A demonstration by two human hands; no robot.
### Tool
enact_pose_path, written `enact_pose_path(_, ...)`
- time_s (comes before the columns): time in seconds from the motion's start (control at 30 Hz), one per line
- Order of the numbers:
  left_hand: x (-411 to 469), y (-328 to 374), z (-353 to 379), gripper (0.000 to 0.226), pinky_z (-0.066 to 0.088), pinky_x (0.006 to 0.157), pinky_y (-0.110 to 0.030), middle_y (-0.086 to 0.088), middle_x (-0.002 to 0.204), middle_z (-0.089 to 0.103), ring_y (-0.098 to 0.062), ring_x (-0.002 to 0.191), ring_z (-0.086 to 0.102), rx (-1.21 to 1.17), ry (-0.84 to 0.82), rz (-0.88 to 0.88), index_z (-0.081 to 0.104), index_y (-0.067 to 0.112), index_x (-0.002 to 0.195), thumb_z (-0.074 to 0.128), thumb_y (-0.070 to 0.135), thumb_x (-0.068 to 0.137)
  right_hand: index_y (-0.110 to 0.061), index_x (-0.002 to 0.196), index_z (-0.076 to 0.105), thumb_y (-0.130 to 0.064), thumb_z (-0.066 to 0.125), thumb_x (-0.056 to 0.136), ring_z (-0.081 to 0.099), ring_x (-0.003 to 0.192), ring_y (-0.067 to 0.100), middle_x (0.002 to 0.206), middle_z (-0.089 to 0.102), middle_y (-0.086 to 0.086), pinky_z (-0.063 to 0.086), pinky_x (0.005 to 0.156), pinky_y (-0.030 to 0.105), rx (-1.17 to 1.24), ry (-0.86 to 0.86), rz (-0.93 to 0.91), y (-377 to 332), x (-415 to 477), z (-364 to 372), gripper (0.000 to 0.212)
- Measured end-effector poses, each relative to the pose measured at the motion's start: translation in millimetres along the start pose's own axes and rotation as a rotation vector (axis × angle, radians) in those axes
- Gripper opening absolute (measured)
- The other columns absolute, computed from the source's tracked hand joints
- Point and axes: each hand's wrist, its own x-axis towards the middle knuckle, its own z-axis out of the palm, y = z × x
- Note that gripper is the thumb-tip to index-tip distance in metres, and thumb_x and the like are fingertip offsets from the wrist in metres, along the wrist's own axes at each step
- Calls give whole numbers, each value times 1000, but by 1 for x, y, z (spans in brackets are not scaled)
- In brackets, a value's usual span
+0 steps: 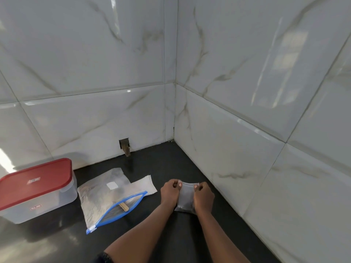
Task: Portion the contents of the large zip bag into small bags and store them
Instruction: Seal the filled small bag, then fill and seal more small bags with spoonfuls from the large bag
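Head view has both my hands on one small bag (187, 196), which stands on the black counter (171, 164) close to the tiled wall (247, 149) on my right. My left hand (170, 190) pinches the top edge at its left corner and my right hand (203, 194) pinches the right corner, thumbs on the near face. I take this to be the sealing step. To do it well I would keep the top strip level and taut between the two pinches, squeeze the air out first, then run thumb and finger along the strip from one corner to the other. The bottom should sit on the counter so nothing tips towards the mouth.

A dark portion seems to lie low in this bag; what it is I cannot tell. To my left the large zip bag (106, 196) lies flat, its blue mouth gaping towards me, with a wooden stick (123, 206) poking out of it and greyish contents inside. Behind it, partly under its corner, is a pile of flat bags (145, 185), apparently unfilled. Further left stands a clear box (36, 202), its red lid (36, 179) on; through the wall I make out nothing inside.
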Motion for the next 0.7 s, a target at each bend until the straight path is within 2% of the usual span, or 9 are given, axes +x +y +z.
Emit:
enact_pose_path(0.1, 2, 3, 0, 33, 41, 99, -26, -6, 125, 60, -17, 116, 54, 30, -37, 8, 55, 11, 126, 51, 17, 94, -5, 111, 57, -19, 43, 98, 54, 111, 31, 118, 59, 14, 42, 93, 34, -135, 39, 9, -2, -2, 3, 24)
enact_pose_path(0.17, 4, 7, -2, 37, 40, 102, -26, -6, 127, 58, -17, 118, 54, 54, -27, 29, 52, 11, 130, 53, 14, 94, -8, 122, 52, -22, 46, 97, 49, 116, 30, 126, 51, 13, 40, 94, 34, -287, 101, -13, -4, -6, 6, 29)
enact_pose_path(0.27, 11, 19, -15, 39, 40, 100, -23, -5, 126, 59, -15, 115, 55, 100, -3, 109, 52, 13, 130, 54, 7, 91, -8, 112, 62, -16, 69, 83, 58, 100, 30, 112, 59, 13, 49, 77, 36, -400, 177, -299, -10, -18, 17, 31)
enact_pose_path(0.33, 17, 26, -32, 39, 40, 99, -24, -5, 126, 59, -15, 115, 55, 169, 35, 175, 55, 14, 127, 53, 3, 90, -10, 91, 69, -14, 81, 68, 64, 77, 22, 91, 66, 9, 47, 61, 25, -437, 166, -497, -15, -25, 29, 26)
enact_pose_path(0.37, 22, 28, -43, 40, 41, 99, -25, -5, 127, 58, -16, 115, 55, 208, 59, 191, 56, 15, 126, 52, 0, 89, -11, 92, 69, -15, 78, 72, 64, 79, 19, 93, 66, 7, 47, 63, 22, -423, 102, -530, -21, -29, 34, 22)
enact_pose_path(0.43, 28, 29, -63, 44, 43, 96, -28, -5, 129, 55, -20, 116, 53, 313, 87, 169, 56, 16, 126, 50, -3, 86, -13, 109, 62, -17, 60, 89, 61, 100, 16, 113, 60, 4, 48, 82, 23, -423, -84, -512, -33, -35, 48, 20)
enact_pose_path(0.5, 30, 26, -82, 42, 45, 92, -32, -7, 128, 53, -24, 116, 51, 509, 87, 109, 55, 14, 124, 49, 0, 86, -15, 118, 56, -18, 52, 95, 57, 110, 13, 121, 57, 1, 45, 92, 23, -398, -158, -500, -39, -38, 66, 24)
enact_pose_path(0.6, 27, 14, -104, 34, 41, 98, -36, -11, 126, 50, -28, 119, 45, 832, 47, 19, 52, 10, 121, 53, 11, 87, -14, 119, 56, -26, 57, 93, 57, 111, 16, 120, 58, 3, 46, 90, 24, -375, -251, -374, -50, -44, 86, 29)
enact_pose_path(0.7, 28, -5, -117, 37, 40, 99, -35, -12, 127, 46, -28, 120, 43, 886, 31, -34, 48, 11, 123, 54, 13, 87, -13, 115, 57, -29, 65, 87, 59, 109, 18, 117, 61, 5, 49, 87, 27, -335, -297, -276, -53, -40, 102, 34)
